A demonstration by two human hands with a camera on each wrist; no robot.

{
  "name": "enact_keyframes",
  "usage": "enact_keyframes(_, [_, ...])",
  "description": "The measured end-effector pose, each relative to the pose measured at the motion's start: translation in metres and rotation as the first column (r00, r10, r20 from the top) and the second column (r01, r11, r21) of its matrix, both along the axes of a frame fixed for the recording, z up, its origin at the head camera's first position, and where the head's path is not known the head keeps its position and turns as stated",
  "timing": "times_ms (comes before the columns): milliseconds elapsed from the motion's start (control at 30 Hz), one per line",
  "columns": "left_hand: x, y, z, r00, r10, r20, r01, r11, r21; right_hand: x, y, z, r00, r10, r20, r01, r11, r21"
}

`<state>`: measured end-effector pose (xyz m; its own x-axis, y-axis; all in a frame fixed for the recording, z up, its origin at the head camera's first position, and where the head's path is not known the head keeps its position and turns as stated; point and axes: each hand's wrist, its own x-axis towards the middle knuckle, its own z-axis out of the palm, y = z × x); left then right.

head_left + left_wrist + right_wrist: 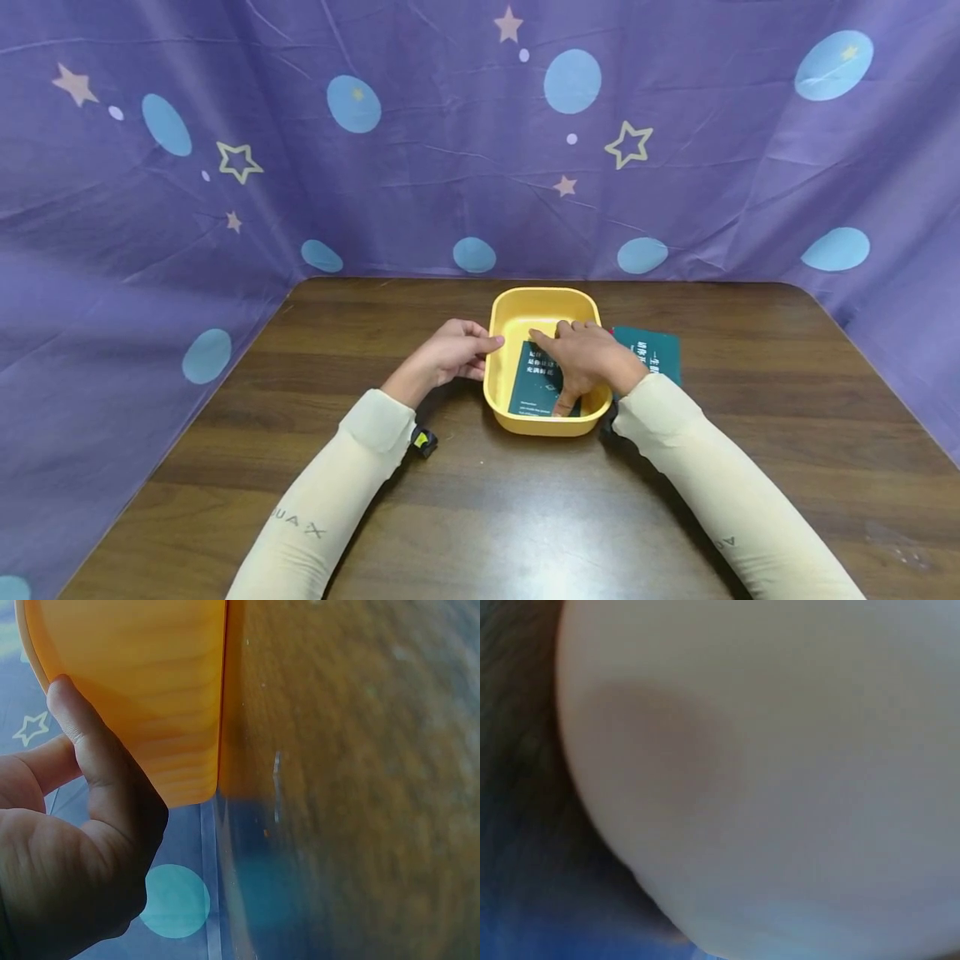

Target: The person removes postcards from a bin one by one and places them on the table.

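A yellow plastic storage bin stands on the table. My left hand holds its left side, thumb over the rim and fingers against the outer wall; the left wrist view shows this thumb on the bin's wall close up. Inside the bin lies a dark teal booklet with white print. Over it, my right hand spreads its fingers, the thumb near the booklet's front edge and the index fingertip by its back edge. The right wrist view is filled by a blurred pale surface.
A second teal booklet lies on the table just right of the bin, partly covered by the right hand and sleeve. The brown wooden table runs back to a purple curtain with stars and dots. Black wrist straps show under the cuffs.
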<state>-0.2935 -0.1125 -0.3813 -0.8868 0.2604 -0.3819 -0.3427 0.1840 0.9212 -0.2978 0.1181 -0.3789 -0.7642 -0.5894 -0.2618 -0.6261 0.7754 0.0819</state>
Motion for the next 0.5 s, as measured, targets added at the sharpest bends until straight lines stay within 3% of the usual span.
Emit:
enact_keyframes(200, [-0.0007,0.0003,0.0005,1.000,-0.008,-0.002,0.008,1.000,0.010,0.0010,0.0007,0.0013,1.000,-0.028,0.003,0.028,0.999,-0.047])
enact_keyframes(500, [0.0004,-0.0008,-0.0012,1.000,-0.003,-0.007,0.003,1.000,0.015,0.0016,0.0049,0.0007,0.999,-0.045,0.008,0.046,0.966,-0.256])
